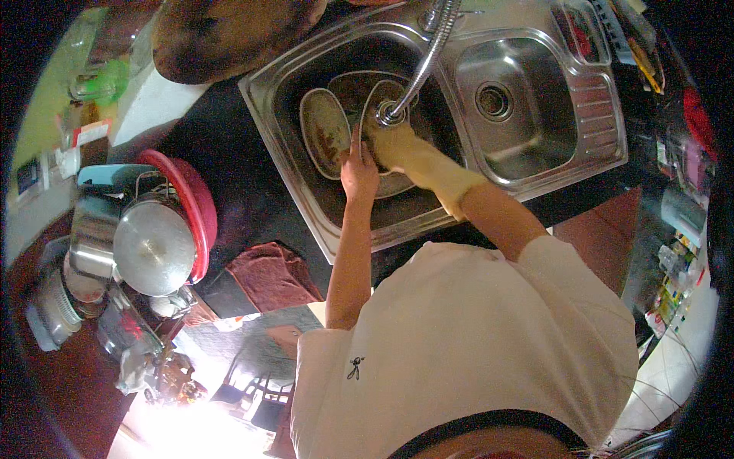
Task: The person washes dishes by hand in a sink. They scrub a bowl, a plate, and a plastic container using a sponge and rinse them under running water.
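My bare left hand (358, 174) grips the near-left edge of an oval dish (374, 98) in the large left sink basin (294, 84). My right hand (391, 147) wears a long yellow rubber glove and presses into that same dish. The faucet head (391, 113) hangs right above it and partly hides the glove's fingers. A second oval dish (326, 126), with brownish residue inside, leans just left of my left hand. Behind and beneath both dishes lies a larger round vessel (353, 77), mostly covered.
A smaller steel basin (527, 141) with a drain adjoins on the right. A large brown round board or pan (222, 38) stands at the far left. On the left are a steel pot lid (154, 246), a red basin (200, 199) and a reddish cloth (275, 275).
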Demonstrator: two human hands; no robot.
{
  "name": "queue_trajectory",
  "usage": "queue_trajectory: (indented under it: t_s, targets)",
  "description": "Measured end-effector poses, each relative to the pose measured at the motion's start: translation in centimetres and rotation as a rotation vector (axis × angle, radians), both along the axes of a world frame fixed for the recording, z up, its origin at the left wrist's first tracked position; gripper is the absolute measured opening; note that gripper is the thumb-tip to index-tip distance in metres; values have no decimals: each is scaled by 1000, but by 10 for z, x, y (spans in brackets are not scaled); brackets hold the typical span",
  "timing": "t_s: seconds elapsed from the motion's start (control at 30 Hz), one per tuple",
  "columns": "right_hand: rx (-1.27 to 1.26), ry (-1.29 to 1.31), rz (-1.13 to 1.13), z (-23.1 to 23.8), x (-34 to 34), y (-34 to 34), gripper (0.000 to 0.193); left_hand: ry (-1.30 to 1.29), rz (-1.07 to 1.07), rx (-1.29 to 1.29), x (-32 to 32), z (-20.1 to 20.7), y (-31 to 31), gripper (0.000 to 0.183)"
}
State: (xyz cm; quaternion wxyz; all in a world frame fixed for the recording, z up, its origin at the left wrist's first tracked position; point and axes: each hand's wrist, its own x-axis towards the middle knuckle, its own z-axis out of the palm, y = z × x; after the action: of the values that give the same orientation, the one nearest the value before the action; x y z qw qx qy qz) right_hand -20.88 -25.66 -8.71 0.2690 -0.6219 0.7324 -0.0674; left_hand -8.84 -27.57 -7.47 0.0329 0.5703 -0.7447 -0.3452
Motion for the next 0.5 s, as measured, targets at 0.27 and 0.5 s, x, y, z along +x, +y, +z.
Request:
queue_trajectory:
  t_s: [0.27,0.5]
  targets:
    - [-287,-456,-281,-12,10,19,26,-77,-99,-64,3,-14,-11,47]
    - [23,-539,-546,-2,-20,-4,24,-1,-194,-233,-1,-22,-7,52]
